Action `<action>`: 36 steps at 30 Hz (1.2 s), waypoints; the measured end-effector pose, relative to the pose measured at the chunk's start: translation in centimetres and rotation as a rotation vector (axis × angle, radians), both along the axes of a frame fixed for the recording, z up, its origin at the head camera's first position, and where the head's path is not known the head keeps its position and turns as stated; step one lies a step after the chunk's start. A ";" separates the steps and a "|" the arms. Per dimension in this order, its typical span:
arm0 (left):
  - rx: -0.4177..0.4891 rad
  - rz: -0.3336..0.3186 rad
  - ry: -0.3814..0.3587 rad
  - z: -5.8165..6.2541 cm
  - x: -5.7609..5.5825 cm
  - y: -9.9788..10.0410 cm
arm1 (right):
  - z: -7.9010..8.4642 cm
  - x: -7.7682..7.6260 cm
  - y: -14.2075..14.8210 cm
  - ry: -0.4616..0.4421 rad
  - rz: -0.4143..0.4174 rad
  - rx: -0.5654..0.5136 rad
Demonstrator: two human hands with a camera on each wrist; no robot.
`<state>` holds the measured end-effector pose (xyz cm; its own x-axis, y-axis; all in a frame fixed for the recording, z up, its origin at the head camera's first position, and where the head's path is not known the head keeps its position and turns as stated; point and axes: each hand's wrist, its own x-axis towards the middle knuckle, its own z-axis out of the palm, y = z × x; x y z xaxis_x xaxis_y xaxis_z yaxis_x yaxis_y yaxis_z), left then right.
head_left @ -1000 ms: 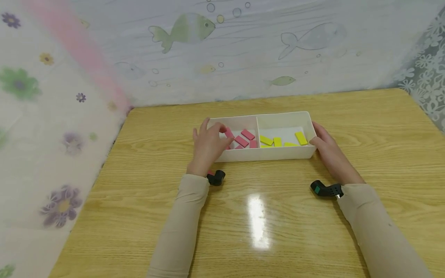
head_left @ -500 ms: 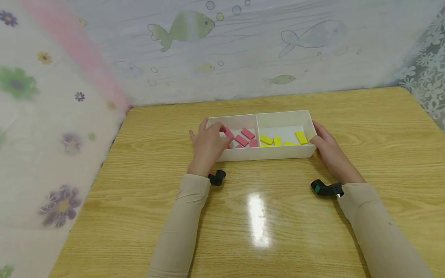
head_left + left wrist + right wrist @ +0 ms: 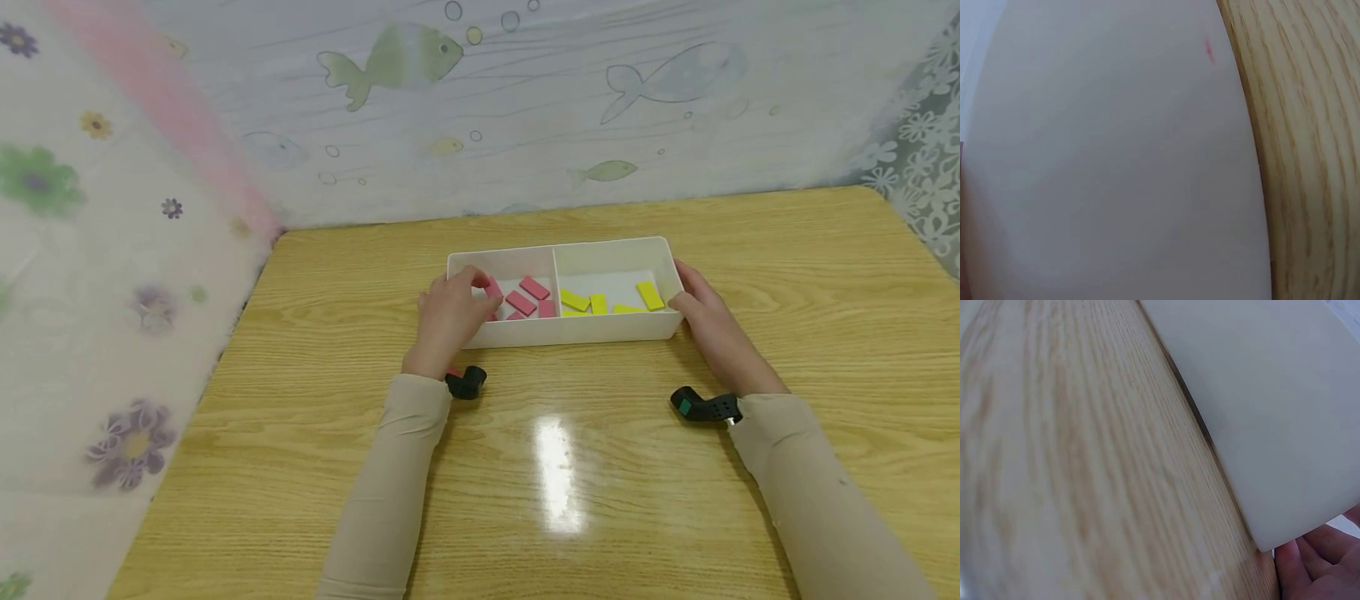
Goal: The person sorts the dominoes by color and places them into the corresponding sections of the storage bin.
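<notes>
A white two-compartment box (image 3: pixel 570 332) stands on the wooden table. Pink tiles (image 3: pixel 521 302) lie in its left compartment and yellow tiles (image 3: pixel 649 296) in the right one. My left hand (image 3: pixel 448 315) reaches over the box's left end. Its curled thumb and index finger pinch a pink tile (image 3: pixel 492 287) near the left wall. My right hand (image 3: pixel 712 333) grips the box's right end, thumb at the front corner and fingers behind the end wall. In the right wrist view, fingers (image 3: pixel 1319 562) press against the box corner (image 3: pixel 1291 506). The left wrist view is filled mostly by the box's front wall (image 3: pixel 1116 137).
A divider (image 3: pixel 557 283) splits the box. The wooden table (image 3: pixel 315 333) ends at the back against a wall covering (image 3: pixel 540 108) printed with fish. A flower-printed covering (image 3: pixel 112 275) borders its left side. Dark wrist cameras (image 3: pixel 467 382) sit below both hands.
The raised outer fingers of my left hand have come down at the box's left end. Its thumb and index finger stay at the pink tile. My right hand and the box have hardly moved.
</notes>
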<state>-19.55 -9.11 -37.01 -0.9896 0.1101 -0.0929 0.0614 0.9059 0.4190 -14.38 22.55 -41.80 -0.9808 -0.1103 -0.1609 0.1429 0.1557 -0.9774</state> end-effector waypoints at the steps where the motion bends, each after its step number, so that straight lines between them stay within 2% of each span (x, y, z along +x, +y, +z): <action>1: 0.003 -0.003 -0.002 0.0 0.0 0.0 | 0.1 0.0 -0.1 0.000 0.000 -0.006; 9: -0.032 -0.017 -0.032 0.6 0.2 -0.2 | 1.9 0.5 -0.8 -0.006 0.001 -0.012; 18: -0.075 -0.049 -0.026 0.9 0.3 -0.4 | 0.5 -0.2 -0.2 -0.002 0.004 0.010; 23: -0.081 -0.073 -0.010 0.9 0.4 -0.6 | 0.5 -0.2 -0.2 0.009 0.006 0.014; 31: -0.048 -0.190 -0.058 0.8 0.4 -1.3 | 0.3 0.0 -0.2 0.019 0.005 0.006; 36: -0.022 -0.198 -0.059 0.4 0.2 -1.5 | 0.0 0.1 -0.2 0.017 0.003 0.006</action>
